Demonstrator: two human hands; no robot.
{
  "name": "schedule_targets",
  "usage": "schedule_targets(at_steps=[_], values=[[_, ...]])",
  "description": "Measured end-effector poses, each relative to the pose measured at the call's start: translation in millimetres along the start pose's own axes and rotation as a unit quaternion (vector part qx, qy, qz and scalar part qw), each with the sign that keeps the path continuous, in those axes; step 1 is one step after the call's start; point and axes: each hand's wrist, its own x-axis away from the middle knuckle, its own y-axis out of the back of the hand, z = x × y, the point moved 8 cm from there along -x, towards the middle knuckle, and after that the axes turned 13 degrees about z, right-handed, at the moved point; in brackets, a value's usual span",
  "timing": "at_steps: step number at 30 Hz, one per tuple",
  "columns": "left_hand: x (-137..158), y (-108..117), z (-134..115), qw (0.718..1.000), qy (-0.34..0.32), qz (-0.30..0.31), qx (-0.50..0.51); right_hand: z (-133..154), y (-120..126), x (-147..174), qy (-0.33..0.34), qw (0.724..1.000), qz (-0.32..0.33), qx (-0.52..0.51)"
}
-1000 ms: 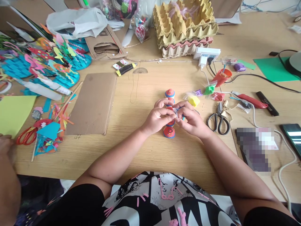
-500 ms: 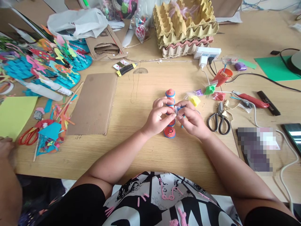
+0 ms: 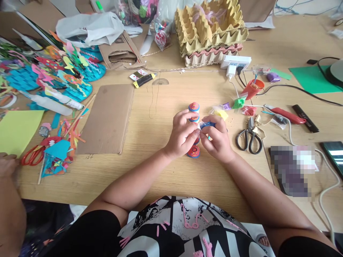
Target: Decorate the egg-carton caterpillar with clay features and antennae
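Note:
A small clear plastic packet with blue clay-like stuff (image 3: 207,124) is between my two hands, above the table. My left hand (image 3: 180,135) pinches the clear plastic end. My right hand (image 3: 219,140) has its fingers closed around the blue part. Beneath and behind the hands runs a row of small red domed pieces with blue rims and drawn faces; the far one (image 3: 193,106) and the near one (image 3: 193,151) show best. My fingers partly cover the middle ones.
Black-handled scissors (image 3: 249,137) lie to the right, beside clay packets (image 3: 239,102) and a red cup (image 3: 254,89). Cardboard (image 3: 108,117) lies left. Egg trays (image 3: 211,32) and a power strip (image 3: 237,61) stand behind. Another person's hand (image 3: 8,165) rests at far left.
My right hand has shifted its grip on the packet, and more of the blue stuff shows between the fingers. My left hand stays nearly in place, still pinching the plastic.

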Motion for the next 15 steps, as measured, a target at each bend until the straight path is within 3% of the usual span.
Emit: schedule_targets(at_steps=[9,15], values=[[-1.3,2.5,-6.0,1.000,-0.003,-0.008,0.017,7.9,9.9,4.9,-0.018,0.996,-0.078,0.045],[1.1,4.2,1.9,0.999,0.036,-0.032,0.021,10.7,10.4,2.1,0.033,0.996,-0.036,0.072]])
